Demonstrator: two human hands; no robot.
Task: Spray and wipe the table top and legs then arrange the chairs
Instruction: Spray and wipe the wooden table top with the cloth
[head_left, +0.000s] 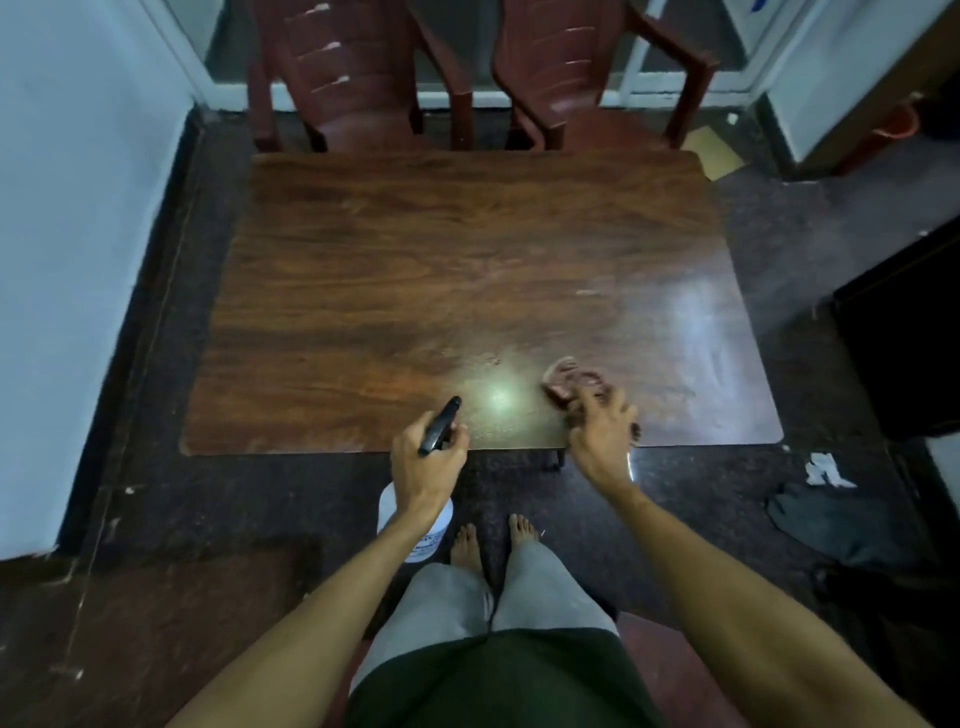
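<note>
A dark wooden table (415, 270) fills the middle of the view. My left hand (423, 462) grips a white spray bottle (415, 530) by its black trigger head, whose nozzle points over the table's near edge. My right hand (602, 431) presses a crumpled reddish cloth (569, 379) onto the table top near the front edge. Two maroon plastic chairs stand beyond the far edge, one on the left (353, 78) and one on the right (597, 73), both facing the table.
A pale wall (78, 234) runs along the left. A dark cabinet (904, 338) stands at the right. A dark bag (841, 525) and a white scrap (826, 470) lie on the floor to the right. My bare feet stand just before the table.
</note>
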